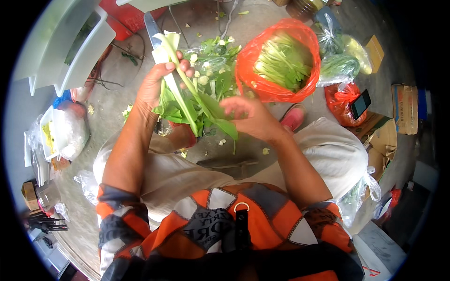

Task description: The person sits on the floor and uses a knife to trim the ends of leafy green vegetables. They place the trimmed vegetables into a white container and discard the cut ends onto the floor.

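My left hand (154,80) is closed around pale-stemmed leafy greens (179,93), stem ends up and leaves hanging down. A knife blade (152,28) sticks up behind the stems from the same hand; its handle is hidden. Beside the leaves is my right hand (246,114), fingers apart and slightly curled, with nothing visibly held; whether a fingertip touches a leaf is unclear. On the floor beyond lies a pile of trimmed stem ends and leaves (218,75). To the right of the pile stands a red plastic bag (242,75), its mouth wide, full of greens (281,63).
Tied bags of vegetables (339,68) sit at far right, near a red bag (337,105) with a phone (360,104) on it. Cardboard boxes (404,109) stand beyond. At left are pale plastic bins (84,52) and a white tray (52,131). My pink shoe (293,117) is beside the bag.
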Demonstrator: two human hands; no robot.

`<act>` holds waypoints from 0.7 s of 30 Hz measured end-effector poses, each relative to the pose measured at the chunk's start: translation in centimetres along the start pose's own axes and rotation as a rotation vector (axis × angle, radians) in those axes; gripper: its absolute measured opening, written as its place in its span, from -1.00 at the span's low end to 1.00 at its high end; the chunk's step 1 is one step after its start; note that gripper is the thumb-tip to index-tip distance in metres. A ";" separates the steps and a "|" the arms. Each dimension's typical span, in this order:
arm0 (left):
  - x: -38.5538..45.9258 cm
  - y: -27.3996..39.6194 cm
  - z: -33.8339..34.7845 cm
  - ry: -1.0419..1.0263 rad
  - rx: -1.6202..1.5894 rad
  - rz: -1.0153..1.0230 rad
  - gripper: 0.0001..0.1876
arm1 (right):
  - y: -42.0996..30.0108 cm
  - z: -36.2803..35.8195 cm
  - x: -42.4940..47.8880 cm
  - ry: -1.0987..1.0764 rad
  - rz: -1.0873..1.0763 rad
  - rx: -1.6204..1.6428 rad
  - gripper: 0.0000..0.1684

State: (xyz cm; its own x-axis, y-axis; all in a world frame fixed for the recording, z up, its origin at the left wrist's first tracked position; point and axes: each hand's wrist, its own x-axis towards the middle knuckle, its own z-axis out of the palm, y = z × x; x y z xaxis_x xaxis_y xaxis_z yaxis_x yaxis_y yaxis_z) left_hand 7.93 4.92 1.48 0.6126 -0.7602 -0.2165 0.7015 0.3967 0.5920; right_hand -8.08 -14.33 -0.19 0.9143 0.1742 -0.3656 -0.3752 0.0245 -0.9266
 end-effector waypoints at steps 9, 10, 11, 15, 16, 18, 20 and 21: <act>-0.2 1.5 0.0 -0.147 -0.014 0.073 -0.62 | -0.1 1.5 0.1 0.107 -0.130 0.205 -0.34; -0.2 1.6 0.0 -0.136 -0.005 0.069 -0.62 | -0.1 1.2 0.2 0.130 -0.169 0.164 -0.32; -0.2 1.6 -0.1 -0.124 0.003 0.066 -0.62 | -0.1 0.9 0.1 0.153 -0.209 0.123 -0.29; 0.4 1.1 2.1 0.074 0.174 0.143 -0.69 | -2.5 -1.0 1.4 0.304 -0.296 -0.100 -0.23; 0.6 1.1 2.8 0.131 0.236 0.086 -0.73 | -3.6 -0.6 2.3 0.309 -0.322 -0.029 -0.20; 1.2 0.4 4.1 0.184 0.258 0.060 -0.74 | -5.4 0.9 4.3 0.230 -0.338 0.183 -0.14; 1.8 0.0 5.4 0.255 0.303 0.042 -0.69 | -7.1 2.5 6.1 0.166 -0.419 0.296 -0.13; 1.8 0.1 5.7 0.277 0.346 0.042 -0.67 | -7.6 2.9 6.6 0.131 -0.450 0.357 -0.13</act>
State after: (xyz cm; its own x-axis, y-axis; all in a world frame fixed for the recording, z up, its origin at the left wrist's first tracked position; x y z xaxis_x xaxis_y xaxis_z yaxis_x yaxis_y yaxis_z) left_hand 7.06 0.63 5.60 0.7453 -0.5620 -0.3587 0.5396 0.1925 0.8196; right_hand 0.33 -10.52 4.75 0.9982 -0.0523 0.0277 0.0464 0.4016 -0.9147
